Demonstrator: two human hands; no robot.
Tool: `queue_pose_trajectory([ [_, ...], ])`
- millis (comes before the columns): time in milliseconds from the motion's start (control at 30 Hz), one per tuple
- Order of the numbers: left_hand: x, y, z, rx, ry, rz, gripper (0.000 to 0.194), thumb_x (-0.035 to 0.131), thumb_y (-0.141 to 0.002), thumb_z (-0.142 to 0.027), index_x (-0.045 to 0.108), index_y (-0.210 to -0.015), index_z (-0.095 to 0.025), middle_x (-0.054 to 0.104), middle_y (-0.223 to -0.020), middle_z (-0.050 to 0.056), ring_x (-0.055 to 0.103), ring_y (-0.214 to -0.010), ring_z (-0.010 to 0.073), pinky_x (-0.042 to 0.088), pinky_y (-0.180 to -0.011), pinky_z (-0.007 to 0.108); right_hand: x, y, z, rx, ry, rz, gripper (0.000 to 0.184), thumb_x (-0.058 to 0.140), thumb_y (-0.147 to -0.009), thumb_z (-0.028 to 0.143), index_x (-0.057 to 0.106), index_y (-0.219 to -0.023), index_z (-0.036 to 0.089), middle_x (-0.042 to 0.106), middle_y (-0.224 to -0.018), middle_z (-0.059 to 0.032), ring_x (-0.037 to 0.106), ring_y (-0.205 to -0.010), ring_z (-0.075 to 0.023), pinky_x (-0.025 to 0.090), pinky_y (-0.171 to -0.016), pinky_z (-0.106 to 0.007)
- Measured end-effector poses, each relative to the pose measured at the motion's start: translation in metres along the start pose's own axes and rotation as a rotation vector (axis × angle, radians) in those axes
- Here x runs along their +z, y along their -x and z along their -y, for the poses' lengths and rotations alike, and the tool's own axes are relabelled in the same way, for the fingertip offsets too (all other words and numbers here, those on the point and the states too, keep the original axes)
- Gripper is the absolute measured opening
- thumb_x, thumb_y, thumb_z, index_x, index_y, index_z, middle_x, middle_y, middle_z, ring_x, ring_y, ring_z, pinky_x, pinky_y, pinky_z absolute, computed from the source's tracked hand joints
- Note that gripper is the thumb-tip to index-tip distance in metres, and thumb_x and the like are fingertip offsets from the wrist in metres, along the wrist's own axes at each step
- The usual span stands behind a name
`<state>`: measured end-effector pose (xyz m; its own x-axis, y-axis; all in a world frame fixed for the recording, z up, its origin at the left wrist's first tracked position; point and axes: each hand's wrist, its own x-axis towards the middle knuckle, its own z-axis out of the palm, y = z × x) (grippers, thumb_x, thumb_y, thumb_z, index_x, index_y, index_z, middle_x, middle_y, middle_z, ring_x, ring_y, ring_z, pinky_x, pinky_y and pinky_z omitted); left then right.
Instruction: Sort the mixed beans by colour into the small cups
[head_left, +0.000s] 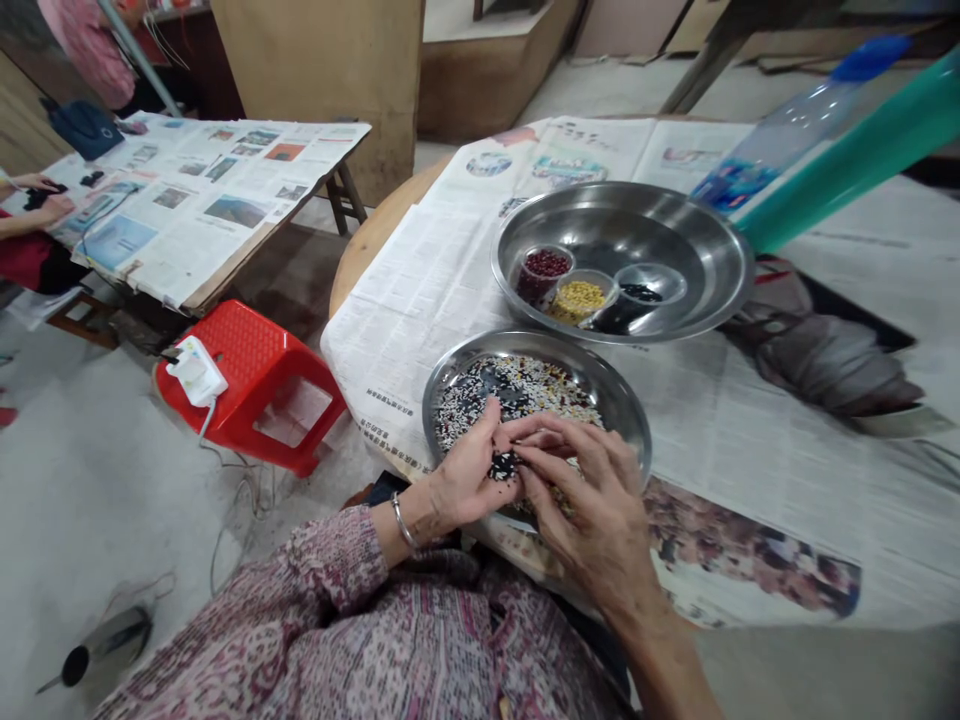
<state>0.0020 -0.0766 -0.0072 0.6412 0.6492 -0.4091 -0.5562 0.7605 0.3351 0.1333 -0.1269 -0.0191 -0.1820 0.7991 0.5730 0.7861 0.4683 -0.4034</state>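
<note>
A steel dish (622, 395) near the table's front edge holds several mixed black, white and red beans (517, 385). My left hand (469, 470) is cupped over its near rim with a small heap of black beans (504, 465) in the palm. My right hand (592, 490) lies beside it, fingers bent and pinched together, fingertips touching the left palm's beans. Behind stands a larger steel basin (697, 235) with three small cups: red beans (547, 265), yellow beans (579, 297) and black beans (641, 292).
Newspaper (420, 300) covers the round table. A plastic bottle (787, 130) and a green tube (862, 160) lean in from the right. A dark cloth (832, 360) lies right. A red stool (251, 385) stands left. Another person's hand (41, 205) rests on the far table.
</note>
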Motion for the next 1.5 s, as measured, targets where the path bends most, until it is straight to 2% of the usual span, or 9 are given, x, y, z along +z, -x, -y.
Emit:
queue_pose_trajectory([
  [133,-0.001,0.000,-0.003,0.001,0.026,-0.064,0.072,0.017,-0.102,-0.057,0.060,-0.132,-0.007,0.068,-0.122,0.018,0.064,-0.116,0.0215,0.041,-0.109,0.035,-0.001,0.004,-0.001,-0.022,-0.001,-0.030,0.018,0.067,-0.084,0.017,0.066,-0.101,0.022,0.061,-0.130,-0.0113,0.054,-0.125,-0.0297,0.042,-0.107,-0.058],
  [333,-0.003,-0.001,-0.004,0.020,0.076,-0.034,0.074,0.017,-0.102,-0.057,0.060,-0.131,-0.005,0.060,-0.135,0.021,0.064,-0.113,0.0211,0.044,-0.103,0.032,-0.003,0.013,-0.003,-0.007,0.007,-0.050,0.019,0.069,-0.083,0.016,0.065,-0.100,0.021,0.065,-0.123,-0.0114,0.058,-0.120,-0.0285,0.047,-0.103,-0.055],
  [500,-0.004,-0.001,-0.005,0.022,0.031,-0.003,0.075,0.013,-0.102,-0.056,0.060,-0.132,-0.006,0.060,-0.136,0.019,0.064,-0.113,0.0197,0.044,-0.100,0.030,-0.001,0.010,-0.003,0.003,-0.011,-0.060,0.029,0.069,-0.083,0.017,0.064,-0.111,0.023,0.062,-0.128,-0.0119,0.057,-0.122,-0.0291,0.045,-0.105,-0.055],
  [633,-0.007,-0.002,-0.004,0.022,-0.024,0.018,0.073,0.018,-0.101,-0.060,0.061,-0.133,-0.011,0.062,-0.134,0.016,0.061,-0.120,0.0204,0.043,-0.103,0.030,0.005,0.005,-0.001,-0.014,-0.004,-0.054,0.037,0.067,-0.084,0.017,0.063,-0.120,0.025,0.059,-0.132,-0.0124,0.053,-0.127,-0.0300,0.046,-0.105,-0.055],
  [800,-0.007,-0.002,-0.004,0.018,-0.025,0.005,0.073,0.019,-0.101,-0.060,0.060,-0.134,-0.010,0.063,-0.132,0.017,0.062,-0.117,0.0217,0.043,-0.104,0.032,0.006,0.005,-0.001,-0.033,-0.027,-0.048,0.029,0.068,-0.083,0.016,0.065,-0.111,0.023,0.059,-0.131,-0.0122,0.051,-0.129,-0.0304,0.044,-0.107,-0.057],
  [1000,-0.004,-0.002,-0.007,0.033,0.030,0.011,0.071,0.020,-0.102,-0.057,0.059,-0.134,-0.006,0.059,-0.137,0.020,0.063,-0.113,0.0202,0.047,-0.096,0.029,0.003,0.010,-0.003,-0.055,-0.027,-0.054,0.024,0.068,-0.083,0.014,0.065,-0.105,0.022,0.062,-0.127,-0.0124,0.054,-0.125,-0.0296,0.046,-0.105,-0.056],
  [1267,-0.004,0.000,-0.008,0.052,0.072,0.009,0.068,0.023,-0.102,-0.056,0.066,-0.124,-0.008,0.060,-0.137,0.017,0.066,-0.106,0.0192,0.047,-0.098,0.030,-0.004,0.014,-0.002,0.013,0.093,-0.088,0.014,0.070,-0.082,0.018,0.064,-0.094,0.021,0.065,-0.125,-0.0104,0.058,-0.121,-0.0284,0.043,-0.107,-0.057],
  [1400,-0.001,0.001,-0.009,0.059,0.065,-0.031,0.070,0.022,-0.102,-0.056,0.064,-0.126,-0.006,0.058,-0.139,0.019,0.066,-0.107,0.0193,0.047,-0.098,0.029,0.001,0.012,0.001,-0.001,0.063,-0.107,0.021,0.071,-0.081,0.018,0.065,-0.100,0.022,0.065,-0.124,-0.0101,0.059,-0.120,-0.0278,0.044,-0.107,-0.056],
  [1500,0.003,0.004,-0.009,0.057,0.039,-0.043,0.072,0.019,-0.103,-0.055,0.061,-0.131,-0.004,0.056,-0.141,0.020,0.062,-0.116,0.0200,0.046,-0.098,0.027,0.005,0.011,0.004,-0.014,0.049,-0.105,0.028,0.069,-0.082,0.017,0.065,-0.109,0.023,0.063,-0.127,-0.0104,0.058,-0.122,-0.0275,0.043,-0.108,-0.056],
])
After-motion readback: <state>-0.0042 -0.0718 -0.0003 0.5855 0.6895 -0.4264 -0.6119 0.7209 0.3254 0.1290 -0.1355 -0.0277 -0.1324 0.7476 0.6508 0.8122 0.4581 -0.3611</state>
